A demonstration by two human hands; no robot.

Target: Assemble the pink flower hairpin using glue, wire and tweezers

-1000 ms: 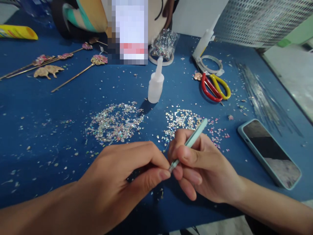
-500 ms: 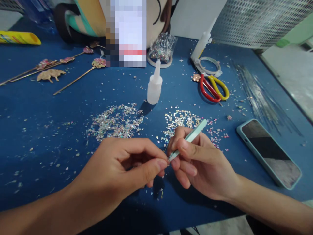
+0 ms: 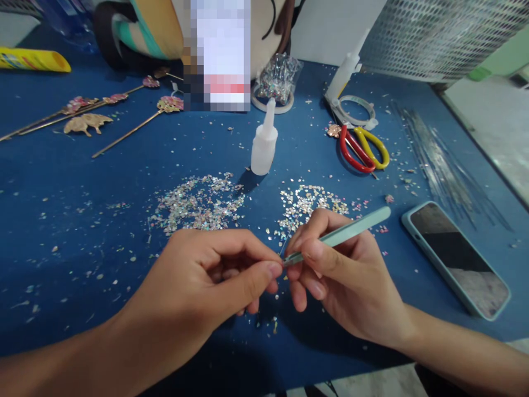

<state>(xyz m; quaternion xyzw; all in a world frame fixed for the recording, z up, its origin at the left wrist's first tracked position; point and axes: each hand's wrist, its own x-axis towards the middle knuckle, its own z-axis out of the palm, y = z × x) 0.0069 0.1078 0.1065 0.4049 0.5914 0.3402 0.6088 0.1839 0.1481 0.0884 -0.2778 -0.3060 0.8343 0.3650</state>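
My right hand is closed on a pair of pale green tweezers, which slant down to the left. Their tips touch the spot where the thumb and forefinger of my left hand pinch together. Whatever the left fingers hold is too small and covered to name; a thin wire-like line rises beside it. Just beyond the hands lie two patches of shiny flakes, a left one and a right one. A white dropper bottle stands behind them.
A phone lies at the right, near thin clear rods. Scissors with red and yellow handles and a tape ring are at the back right. Gold hairpins and a yellow tube lie at the left.
The tweezers have tipped flatter, their rear end swinging to the right, as my right hand turned slightly. My left hand keeps its pinch in nearly the same place.
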